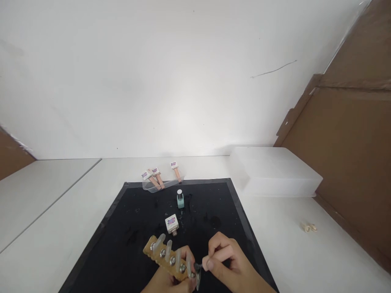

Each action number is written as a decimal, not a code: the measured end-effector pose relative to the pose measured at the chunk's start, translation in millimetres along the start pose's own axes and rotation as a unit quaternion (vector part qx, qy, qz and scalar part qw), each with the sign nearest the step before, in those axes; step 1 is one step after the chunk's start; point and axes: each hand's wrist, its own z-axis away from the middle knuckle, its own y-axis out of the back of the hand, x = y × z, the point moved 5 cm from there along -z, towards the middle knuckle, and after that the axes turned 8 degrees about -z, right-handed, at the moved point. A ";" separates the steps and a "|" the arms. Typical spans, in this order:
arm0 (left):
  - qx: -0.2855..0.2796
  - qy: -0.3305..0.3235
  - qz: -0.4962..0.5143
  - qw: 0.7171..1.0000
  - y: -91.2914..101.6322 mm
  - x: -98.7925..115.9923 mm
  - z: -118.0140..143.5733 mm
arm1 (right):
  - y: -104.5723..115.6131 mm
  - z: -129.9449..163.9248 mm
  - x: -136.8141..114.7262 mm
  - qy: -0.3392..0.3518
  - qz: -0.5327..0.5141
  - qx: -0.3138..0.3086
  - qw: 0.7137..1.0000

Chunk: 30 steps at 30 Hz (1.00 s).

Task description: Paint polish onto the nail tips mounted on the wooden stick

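Observation:
My left hand (171,280) grips a wooden holder (165,257) with several clear nail tips clipped along it, low over the black mat (128,232). My right hand (227,264) pinches a small dark brush (198,267) whose tip touches the nail tip at the holder's right end. An open mint-green polish bottle (180,199) stands on the mat farther back. Its white square cap (172,224) lies between the bottle and the holder.
A clear shallow tray (161,185) with three pink-handled, white-capped brushes sits at the mat's far edge. A white translucent lidded box (275,171) stands at the back right. A small beige object (308,227) lies on the white table to the right. Brown cardboard panels rise on the right.

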 end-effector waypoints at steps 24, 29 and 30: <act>-0.007 0.007 -0.021 1.000 0.9 3.7 2.8 | -3.8 3.1 -3.5 -0.018 -0.006 -0.029 0.999; -0.022 0.006 -0.004 1.000 -0.5 6.2 2.6 | -2.6 2.5 -3.6 -0.014 -0.011 -0.010 1.000; -0.024 0.005 0.003 1.000 -0.9 6.8 2.6 | -1.3 2.0 -3.3 -0.012 -0.007 0.003 1.000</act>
